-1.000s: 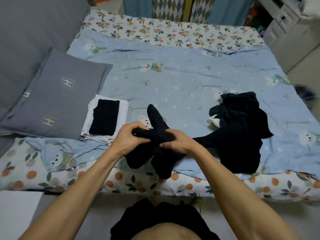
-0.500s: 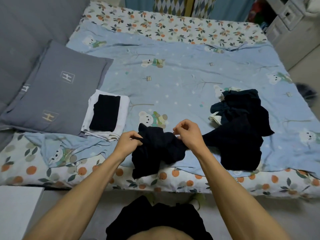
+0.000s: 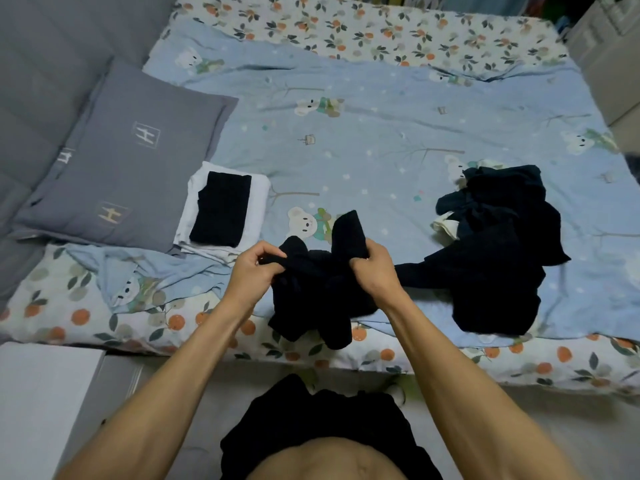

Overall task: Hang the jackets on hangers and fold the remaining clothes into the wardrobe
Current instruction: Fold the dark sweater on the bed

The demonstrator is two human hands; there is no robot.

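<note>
I see a wide bed (image 3: 381,140) filling most of the view, covered by a pale blue sheet (image 3: 398,133) printed with little bears and trees; under it, a white quilt with orange fruit and leaves (image 3: 104,317) shows along the near edge and the far edge. A grey padded headboard (image 3: 41,64) runs down the left side, and white furniture (image 3: 606,39) stands at the far right corner.

I count one grey pillow (image 3: 131,161) on the left, marked with a few "H" logos. Just right of it lies one folded stack (image 3: 225,209): a dark folded piece on top of a white one. On the right side of the bed I see one loose heap of dark clothes (image 3: 498,251), with a scrap of pale cloth poking out at its left.

One dark garment (image 3: 318,289) sits at the near edge of the bed, between the stack and the heap. It is dark navy or black, knit-looking, bunched and rumpled, one end sticking up and the lower part drooping over the quilt's edge.

My left hand (image 3: 256,271) pinches the garment's left upper edge, fingers curled around a fold. My right hand (image 3: 374,268) grips the upright end, fingers wrapped tight over the cloth.
</note>
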